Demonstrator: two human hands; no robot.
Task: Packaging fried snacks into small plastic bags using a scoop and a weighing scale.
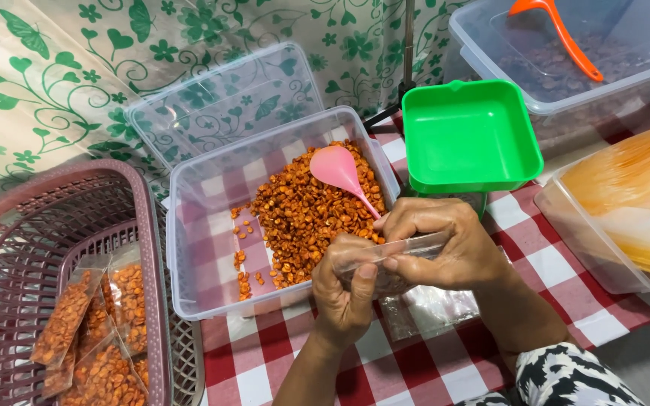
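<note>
head cam | steep downward look | close over checked table (566,263) | single view, nothing shared

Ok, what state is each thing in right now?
Left hand: holds the bag from below.
Right hand: pinches the bag's top.
Bag: clear, looks empty.
Tub: open, partly filled with orange snacks.
Lid: off, behind the tub.
Spoon: resting in the snacks.
Basket: holds filled packets.
Green box: empty.
</note>
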